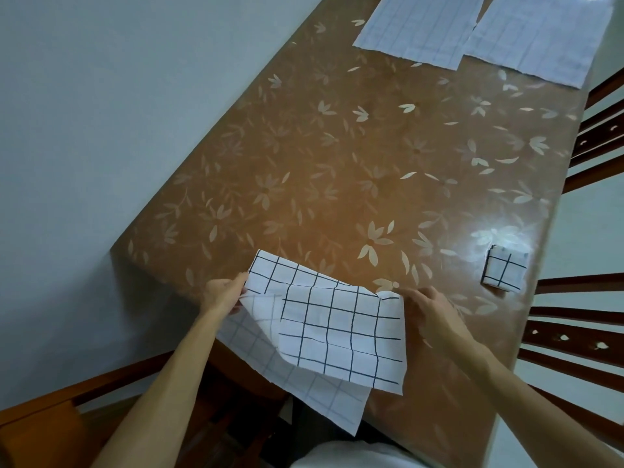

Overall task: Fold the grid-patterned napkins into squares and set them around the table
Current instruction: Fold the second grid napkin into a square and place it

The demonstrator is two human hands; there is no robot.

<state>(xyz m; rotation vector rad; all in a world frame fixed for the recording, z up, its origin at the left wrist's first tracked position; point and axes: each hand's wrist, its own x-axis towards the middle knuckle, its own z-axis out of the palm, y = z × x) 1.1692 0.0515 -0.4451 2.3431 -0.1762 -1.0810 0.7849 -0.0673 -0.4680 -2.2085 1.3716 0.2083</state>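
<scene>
1. Four grid-patterned napkins lie on a brown, leaf-printed desk (pixel 354 157).
2. One of them, the half-folded napkin (pixel 341 329), is at the near edge. Its top layer is doubled over and slightly lifted. Its lower layer hangs past the desk's edge.
3. The left hand (pixel 224 292) pinches this napkin's left edge. The right hand (pixel 425 309) pinches its far right corner.
4. One small folded square (pixel 505 270) rests alone near the desk's right edge, well apart from both hands.
5. Two napkins lie flat and unfolded at the far end, side by side. They are the left flat napkin (pixel 415 28) and the right flat napkin (pixel 530 38). The top of the view cuts off both.
6. Three dark wooden chairs surround the desk: the near right chair (pixel 574 339), the far right chair (pixel 597 130) and the near left chair (pixel 50 420). The left forearm crosses the near left chair.
</scene>
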